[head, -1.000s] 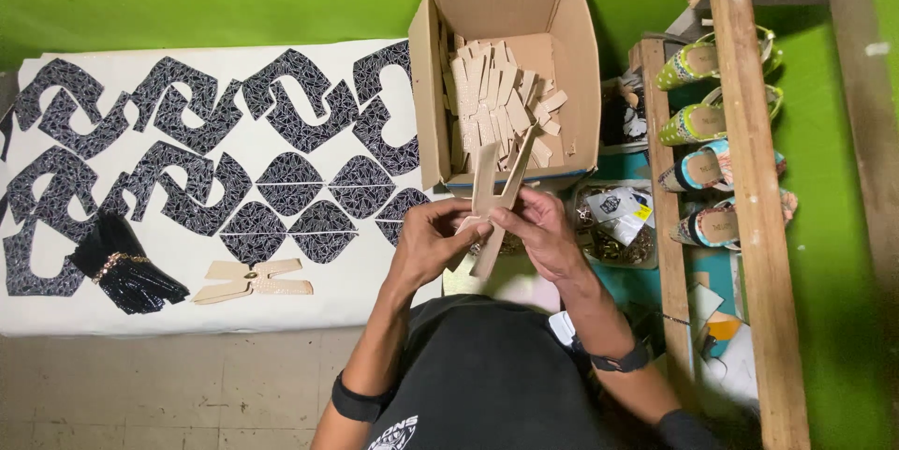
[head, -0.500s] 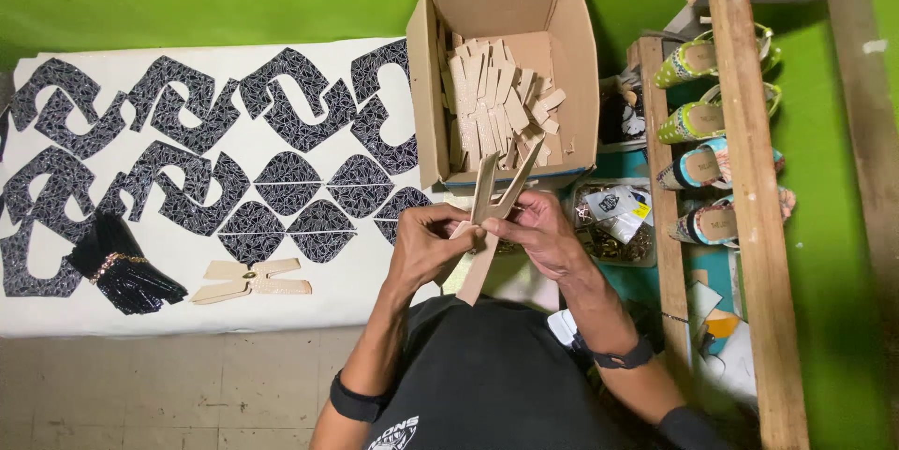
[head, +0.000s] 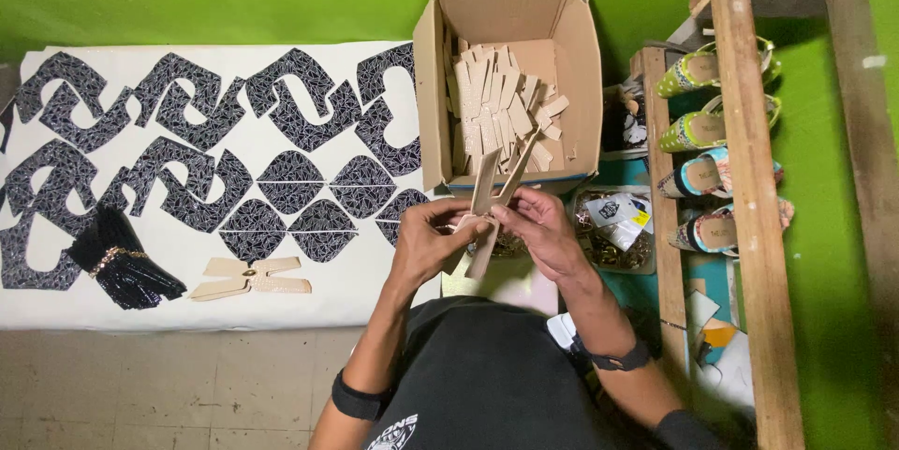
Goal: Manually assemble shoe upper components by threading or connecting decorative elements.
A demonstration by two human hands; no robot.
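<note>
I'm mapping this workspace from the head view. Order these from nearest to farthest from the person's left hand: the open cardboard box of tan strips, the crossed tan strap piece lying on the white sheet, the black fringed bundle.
From the left hand:
1. Open cardboard box of tan strips, just above, slightly right.
2. Crossed tan strap piece, to the left on the white sheet.
3. Black fringed bundle, farthest left.

Strap join hid by left hand (head: pixel 426 246) & right hand (head: pixel 541 233); shoes (head: pixel 714 122) partly behind rack post (head: pixel 749 178).

Both hands (head: pixel 487 235) pinching crossed tan strips (head: pixel 492 202), cardboard box (head: pixel 571 66) of strips just beyond
</note>
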